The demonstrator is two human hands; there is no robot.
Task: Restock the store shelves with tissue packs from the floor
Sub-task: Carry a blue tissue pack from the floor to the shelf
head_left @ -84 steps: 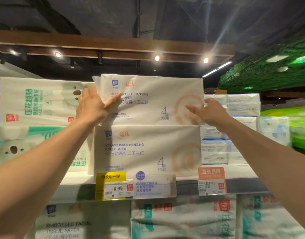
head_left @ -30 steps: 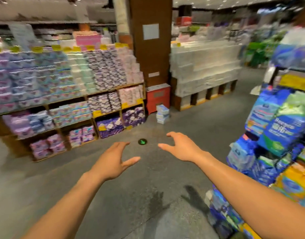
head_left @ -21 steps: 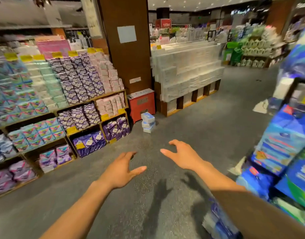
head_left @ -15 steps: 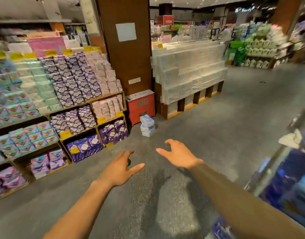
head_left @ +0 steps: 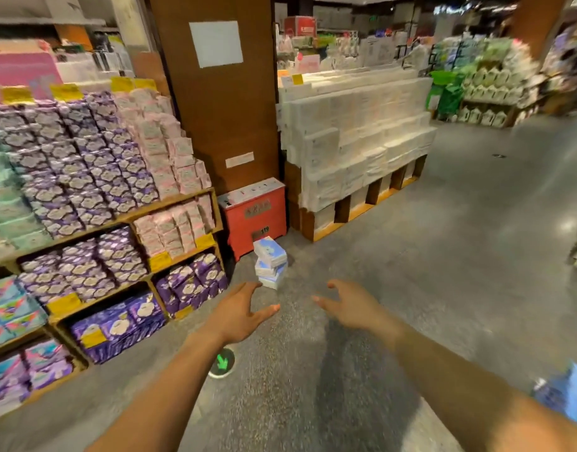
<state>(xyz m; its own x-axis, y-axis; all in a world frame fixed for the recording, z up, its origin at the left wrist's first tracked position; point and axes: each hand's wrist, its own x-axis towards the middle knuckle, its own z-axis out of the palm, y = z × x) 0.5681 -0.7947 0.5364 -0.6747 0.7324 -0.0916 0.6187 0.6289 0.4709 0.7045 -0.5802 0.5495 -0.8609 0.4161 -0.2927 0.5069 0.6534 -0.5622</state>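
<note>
A small stack of pale blue tissue packs stands on the grey floor in front of a red cabinet. Both my arms reach forward above the floor. My left hand is spread, fingers relaxed, holding nothing, just short of the stack. My right hand hovers to the right of the stack, fingers loosely spread and empty. Neither hand touches the packs.
Wooden shelves packed with purple, pink and teal packs line the left. A brown pillar rises behind the red cabinet. A tiered display of white packs stands at centre right. A green arrow sticker marks the floor.
I have left the upper shelf with the white toilet paper packs and turned to the aisle. The view has moved closer to the stack on the floor, hands staying spread and empty.
</note>
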